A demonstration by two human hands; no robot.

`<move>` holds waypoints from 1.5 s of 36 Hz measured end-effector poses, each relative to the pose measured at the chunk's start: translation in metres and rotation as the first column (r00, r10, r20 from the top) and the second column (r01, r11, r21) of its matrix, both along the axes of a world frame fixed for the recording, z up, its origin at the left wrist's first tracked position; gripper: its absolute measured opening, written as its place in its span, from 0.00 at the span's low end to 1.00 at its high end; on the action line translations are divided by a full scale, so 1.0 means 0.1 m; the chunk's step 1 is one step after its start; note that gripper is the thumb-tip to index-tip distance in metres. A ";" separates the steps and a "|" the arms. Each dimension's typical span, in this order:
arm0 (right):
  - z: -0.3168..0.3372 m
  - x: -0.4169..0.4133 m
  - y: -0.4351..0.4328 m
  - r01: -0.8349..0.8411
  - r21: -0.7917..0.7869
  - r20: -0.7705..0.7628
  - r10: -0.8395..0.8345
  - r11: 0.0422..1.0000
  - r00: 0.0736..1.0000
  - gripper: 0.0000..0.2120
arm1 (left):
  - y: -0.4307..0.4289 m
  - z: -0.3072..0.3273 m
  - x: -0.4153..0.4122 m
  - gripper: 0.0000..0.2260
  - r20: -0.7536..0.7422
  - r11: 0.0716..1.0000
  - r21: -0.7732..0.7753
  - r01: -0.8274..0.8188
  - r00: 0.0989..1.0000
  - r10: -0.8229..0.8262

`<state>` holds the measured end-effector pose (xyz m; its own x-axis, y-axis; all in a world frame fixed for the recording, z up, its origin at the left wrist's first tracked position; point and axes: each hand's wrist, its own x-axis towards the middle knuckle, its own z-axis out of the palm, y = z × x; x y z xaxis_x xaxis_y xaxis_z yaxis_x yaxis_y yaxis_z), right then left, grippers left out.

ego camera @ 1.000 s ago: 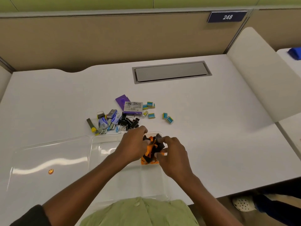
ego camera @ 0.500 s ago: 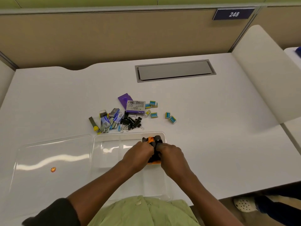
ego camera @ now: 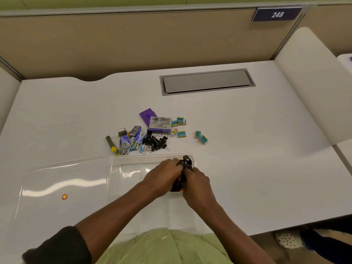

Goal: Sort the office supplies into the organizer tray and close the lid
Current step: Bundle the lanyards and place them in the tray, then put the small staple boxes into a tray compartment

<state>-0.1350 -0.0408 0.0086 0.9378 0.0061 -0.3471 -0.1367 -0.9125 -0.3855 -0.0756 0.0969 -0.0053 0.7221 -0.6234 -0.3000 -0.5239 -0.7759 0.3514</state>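
Note:
A clear organizer tray (ego camera: 133,161) lies at the desk's near edge with its clear lid (ego camera: 62,180) flat open to the left. My left hand (ego camera: 163,176) and my right hand (ego camera: 198,182) meet over the tray's far right compartment, both closed on a bundle of black and orange items (ego camera: 185,162), mostly hidden by the fingers. Beyond the tray lies a pile of supplies: black binder clips (ego camera: 158,142), staple boxes and silver clips (ego camera: 129,140), a purple box (ego camera: 160,123) and small teal boxes (ego camera: 201,137).
A small orange sticker (ego camera: 64,196) marks the lid. A grey cable hatch (ego camera: 206,81) sits in the white desk further back. Beige partition walls close the back and right. A person's shoe (ego camera: 287,240) shows below the desk's right edge.
Both hands have pressed the black and orange bundle down into the tray's far right compartment; less orange shows now. The camera has shifted slightly.

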 end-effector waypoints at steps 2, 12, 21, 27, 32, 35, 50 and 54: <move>-0.03 0.05 0.06 -0.005 -0.005 -0.027 0.005 1.000 1.000 0.16 | -0.04 -0.05 -0.01 0.09 0.005 1.000 0.007 -0.006 1.000 0.006; -0.02 0.16 0.06 -0.085 -0.055 -0.029 0.084 0.995 0.996 0.18 | -0.08 -0.11 0.07 0.18 0.012 0.996 0.037 -0.075 0.997 0.075; 0.24 0.45 -0.39 0.249 0.000 0.215 -0.243 0.969 0.946 0.08 | -0.08 0.35 0.39 0.09 0.001 0.994 0.016 -0.112 0.994 0.112; -0.12 0.93 -0.81 0.259 0.021 0.226 -0.257 0.966 0.940 0.22 | -0.08 0.46 0.98 0.17 0.158 0.990 0.056 -0.130 0.980 0.119; -0.42 1.34 -0.86 0.166 -0.079 0.075 -0.161 0.983 0.984 0.40 | -0.19 0.25 1.45 0.31 0.196 0.991 0.115 -0.074 0.979 0.050; -0.52 1.51 -0.78 0.080 -0.109 0.052 -0.075 0.991 0.996 0.41 | -0.27 0.13 1.67 0.39 0.179 0.980 0.200 -0.001 0.983 -0.036; -0.68 1.76 -0.42 -0.072 -0.156 0.184 0.100 0.985 0.978 0.24 | -0.45 -0.21 2.05 0.32 0.167 0.916 0.342 0.207 0.946 -0.277; -0.69 1.74 -0.53 -0.057 -0.082 0.187 0.071 0.995 0.980 0.18 | -0.45 -0.19 2.04 0.33 0.185 0.913 0.347 0.214 0.939 -0.291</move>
<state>0.0390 -0.0934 -0.0601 0.9852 0.0488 -0.1645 -0.0080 -0.9446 -0.3282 0.1282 0.0517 -0.0242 0.6253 -0.6931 -0.3585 -0.7529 -0.6567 -0.0435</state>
